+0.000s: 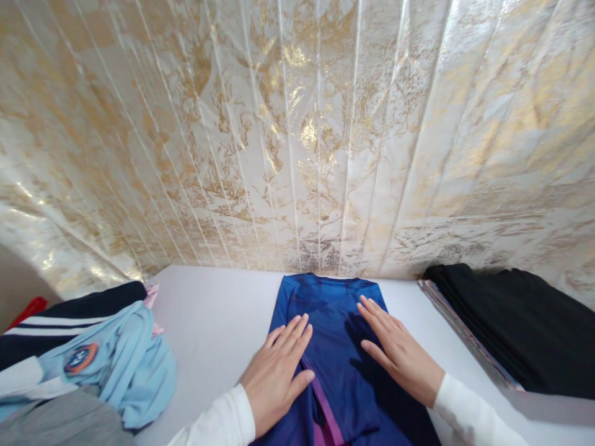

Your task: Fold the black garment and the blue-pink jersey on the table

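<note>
A dark blue garment [344, 384] with a purple strip along one edge lies partly folded in front of me, its near end running out of the bottom of the view. My left hand [281, 371] rests on its left part, palm down with the fingers stretched out. Over the right part is my right hand [397, 350], fingers extended and a shadow beneath them; whether it touches the cloth I cannot tell. Neither hand grips anything.
On the left is a loose heap with a light blue garment [144, 371], a navy one with white stripes [102, 303] and grey cloth [65, 421]. A folded stack topped by black cloth [515, 328] lies right on the white table [209, 328]. Behind hangs a gold-patterned covering [297, 155].
</note>
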Demonstrator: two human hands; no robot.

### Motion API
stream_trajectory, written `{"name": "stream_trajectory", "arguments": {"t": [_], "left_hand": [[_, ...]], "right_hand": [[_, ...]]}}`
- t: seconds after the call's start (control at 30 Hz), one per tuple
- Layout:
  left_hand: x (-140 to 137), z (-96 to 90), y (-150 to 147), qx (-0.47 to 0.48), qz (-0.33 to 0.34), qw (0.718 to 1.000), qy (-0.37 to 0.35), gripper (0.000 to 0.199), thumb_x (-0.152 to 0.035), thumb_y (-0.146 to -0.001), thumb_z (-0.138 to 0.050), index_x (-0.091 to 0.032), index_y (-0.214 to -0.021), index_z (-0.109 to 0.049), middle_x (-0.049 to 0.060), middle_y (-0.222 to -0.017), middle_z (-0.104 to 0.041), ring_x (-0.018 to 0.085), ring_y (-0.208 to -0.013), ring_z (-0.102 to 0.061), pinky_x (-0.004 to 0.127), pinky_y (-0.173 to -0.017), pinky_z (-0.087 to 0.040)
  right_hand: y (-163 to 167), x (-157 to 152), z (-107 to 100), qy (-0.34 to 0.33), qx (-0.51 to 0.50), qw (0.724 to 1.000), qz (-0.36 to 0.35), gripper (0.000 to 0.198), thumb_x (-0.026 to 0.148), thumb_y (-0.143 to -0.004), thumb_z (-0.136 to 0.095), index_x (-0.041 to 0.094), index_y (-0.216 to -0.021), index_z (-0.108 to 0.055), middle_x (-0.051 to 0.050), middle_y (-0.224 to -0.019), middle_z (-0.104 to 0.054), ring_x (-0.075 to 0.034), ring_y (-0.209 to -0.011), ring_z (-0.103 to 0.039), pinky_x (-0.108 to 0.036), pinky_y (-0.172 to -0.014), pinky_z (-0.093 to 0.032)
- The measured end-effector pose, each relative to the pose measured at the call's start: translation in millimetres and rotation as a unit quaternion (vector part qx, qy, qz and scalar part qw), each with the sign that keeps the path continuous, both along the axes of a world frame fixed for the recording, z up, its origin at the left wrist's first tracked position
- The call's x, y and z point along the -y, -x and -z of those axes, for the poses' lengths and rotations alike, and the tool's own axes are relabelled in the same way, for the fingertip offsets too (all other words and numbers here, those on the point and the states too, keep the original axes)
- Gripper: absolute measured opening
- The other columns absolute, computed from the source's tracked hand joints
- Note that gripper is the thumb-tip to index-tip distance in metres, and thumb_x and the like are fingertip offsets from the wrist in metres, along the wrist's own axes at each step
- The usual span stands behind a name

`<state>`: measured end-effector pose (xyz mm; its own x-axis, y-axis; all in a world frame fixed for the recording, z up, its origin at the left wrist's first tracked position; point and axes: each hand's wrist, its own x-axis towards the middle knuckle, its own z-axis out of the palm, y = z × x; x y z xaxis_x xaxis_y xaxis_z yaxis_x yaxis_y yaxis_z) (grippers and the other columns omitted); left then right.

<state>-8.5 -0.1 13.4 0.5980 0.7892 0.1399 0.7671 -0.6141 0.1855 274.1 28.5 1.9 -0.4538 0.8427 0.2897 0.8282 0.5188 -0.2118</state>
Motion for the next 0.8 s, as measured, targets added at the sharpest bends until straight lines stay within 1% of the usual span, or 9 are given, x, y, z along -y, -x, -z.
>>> {"name": "stream_trajectory", "arguments": {"t": [0.13,0.23,0.33,0.4,0.5,0.57,0.63,0.73,0.8], "left_hand": [[0,11.3,-20,0.017,0.016,0.999,0.037,0.069,-0.050,-0.093,-0.042,-0.024,-0.148,-0.010,0.006,-0.153,-0.009,0.026,-0.140,-0.012,0.048,-0.112,-0.023],[2,22.4,-28,0.011,0.028,0.997,0.075,0.079,-0.054,-0.087,-0.050,-0.022,-0.148,-0.012,0.009,-0.153,-0.007,0.029,-0.140,-0.009,0.051,-0.111,-0.020],[4,23.4,-30,0.013,0.024,0.996,0.084,0.080,-0.052,-0.086,-0.053,-0.022,-0.148,-0.012,0.009,-0.153,-0.007,0.030,-0.140,-0.010,0.053,-0.111,-0.020],[6,19.8,-30,0.011,0.020,0.996,0.081,0.078,-0.050,-0.087,-0.053,-0.021,-0.147,-0.013,0.009,-0.153,-0.008,0.029,-0.140,-0.010,0.052,-0.111,-0.021],[6,16.7,-28,0.005,0.016,0.998,0.063,0.075,-0.050,-0.089,-0.049,-0.019,-0.147,-0.012,0.009,-0.153,-0.009,0.026,-0.140,-0.010,0.049,-0.112,-0.020],[5,18.5,-26,0.006,0.016,0.999,0.046,0.072,-0.052,-0.091,-0.045,-0.019,-0.147,-0.013,0.008,-0.153,-0.010,0.025,-0.140,-0.010,0.047,-0.112,-0.020],[3,21.0,-23,0.006,0.019,0.999,0.036,0.069,-0.053,-0.092,-0.042,-0.020,-0.147,-0.015,0.008,-0.154,-0.011,0.025,-0.140,-0.012,0.047,-0.112,-0.020],[5,17.1,-18,0.018,0.026,0.999,0.033,0.066,-0.053,-0.094,-0.037,-0.018,-0.146,-0.017,0.010,-0.153,-0.015,0.026,-0.140,-0.013,0.046,-0.111,-0.020],[13,5.9,-14,0.045,0.017,0.998,0.034,0.062,-0.053,-0.094,-0.037,-0.017,-0.143,-0.024,0.012,-0.150,-0.024,0.027,-0.137,-0.019,0.046,-0.109,-0.021]], "right_hand": [[5,28,19,0.037,0.044,0.998,-0.030,0.064,0.048,-0.092,-0.039,0.021,-0.146,-0.022,-0.007,-0.151,-0.021,-0.025,-0.138,-0.022,-0.044,-0.109,-0.032],[-9,29,28,0.019,0.077,0.997,-0.009,0.059,0.039,-0.090,-0.043,0.021,-0.144,-0.029,-0.008,-0.149,-0.025,-0.026,-0.136,-0.026,-0.046,-0.107,-0.035],[-27,23,22,-0.035,0.075,0.996,0.041,0.054,0.027,-0.088,-0.042,0.020,-0.141,-0.037,-0.009,-0.149,-0.027,-0.027,-0.136,-0.026,-0.049,-0.106,-0.035],[-25,25,13,-0.040,0.065,0.996,0.039,0.053,0.030,-0.091,-0.041,0.021,-0.142,-0.034,-0.008,-0.150,-0.026,-0.025,-0.137,-0.024,-0.048,-0.107,-0.034],[-2,36,7,0.010,0.057,0.998,-0.013,0.057,0.040,-0.094,-0.039,0.023,-0.146,-0.023,-0.006,-0.152,-0.021,-0.023,-0.138,-0.021,-0.045,-0.109,-0.032],[14,42,10,0.042,0.053,0.997,-0.047,0.060,0.043,-0.094,-0.039,0.024,-0.147,-0.019,-0.005,-0.153,-0.018,-0.023,-0.139,-0.017,-0.045,-0.110,-0.029],[23,44,15,0.062,0.045,0.995,-0.060,0.060,0.043,-0.094,-0.039,0.024,-0.147,-0.019,-0.005,-0.153,-0.017,-0.024,-0.140,-0.015,-0.046,-0.111,-0.026],[20,44,14,0.080,0.014,0.995,-0.055,0.059,0.043,-0.094,-0.039,0.023,-0.146,-0.022,-0.007,-0.153,-0.019,-0.024,-0.140,-0.015,-0.047,-0.110,-0.026],[12,48,2,0.094,-0.018,0.994,-0.047,0.055,0.043,-0.094,-0.040,0.023,-0.143,-0.029,-0.008,-0.150,-0.029,-0.024,-0.138,-0.021,-0.046,-0.109,-0.029]]}}
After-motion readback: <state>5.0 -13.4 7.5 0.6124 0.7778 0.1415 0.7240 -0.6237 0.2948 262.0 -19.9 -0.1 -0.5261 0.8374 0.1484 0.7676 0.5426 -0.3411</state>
